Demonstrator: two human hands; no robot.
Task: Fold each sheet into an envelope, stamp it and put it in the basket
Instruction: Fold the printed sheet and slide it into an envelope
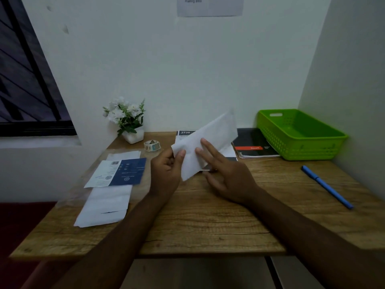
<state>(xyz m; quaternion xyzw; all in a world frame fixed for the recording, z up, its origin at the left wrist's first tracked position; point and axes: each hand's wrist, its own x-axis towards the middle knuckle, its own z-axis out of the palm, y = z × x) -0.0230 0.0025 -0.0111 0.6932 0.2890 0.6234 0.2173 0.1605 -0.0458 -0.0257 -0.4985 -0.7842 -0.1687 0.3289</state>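
White sheet [210, 133]: lower end pinched in left hand [166, 174] grip; right hand [229, 178] flat atop.

Two bare forearms [129, 222] reach forward from the lower edge. The left hand [166, 172], curled, pinches a folded white paper sheet [210, 136] under its thumb; the right hand [227, 176] lays straight fingers [208, 147] against it.

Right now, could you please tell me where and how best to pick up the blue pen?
Pinch the blue pen mid-barrel from above with the right hand, fingers across its length. It lies flat and slanted on the desk, right of that hand and clear of the green basket, both long sides free. The left hand holds the folded sheet.
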